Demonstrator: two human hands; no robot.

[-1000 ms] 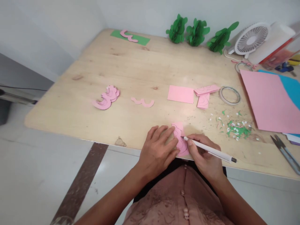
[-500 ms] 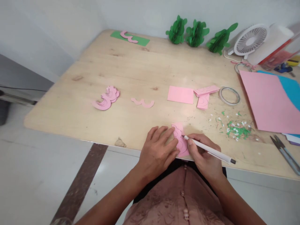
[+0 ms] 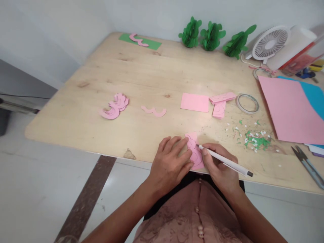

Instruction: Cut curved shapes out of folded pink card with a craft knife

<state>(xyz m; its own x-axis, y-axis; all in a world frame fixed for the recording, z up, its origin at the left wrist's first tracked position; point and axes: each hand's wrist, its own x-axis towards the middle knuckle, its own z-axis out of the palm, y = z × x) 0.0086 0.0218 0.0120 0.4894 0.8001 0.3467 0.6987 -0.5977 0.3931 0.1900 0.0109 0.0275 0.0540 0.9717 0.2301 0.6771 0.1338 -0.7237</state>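
Observation:
A small piece of pink paper lies at the table's front edge, with dark curved lines drawn on it. My left hand rests spread and flat, its fingertips pressing the paper's left side. In my right hand is a white pen, gripped near its tip, which touches the paper by the drawn line. Beyond them lie a wavy pink cutout, a pink rectangle and folded pink pieces with drawn curves. A pile of curved pink cutouts sits to the left.
Right of my hands are green and white paper scraps, a tape roll, scissors-like snips and a large pink sheet. Green paper shapes and a white fan stand along the wall. A green strip lies far left.
The pen tip has shifted very slightly up and left along the drawn line, the right hand moving with it. My left hand stays in place on the paper.

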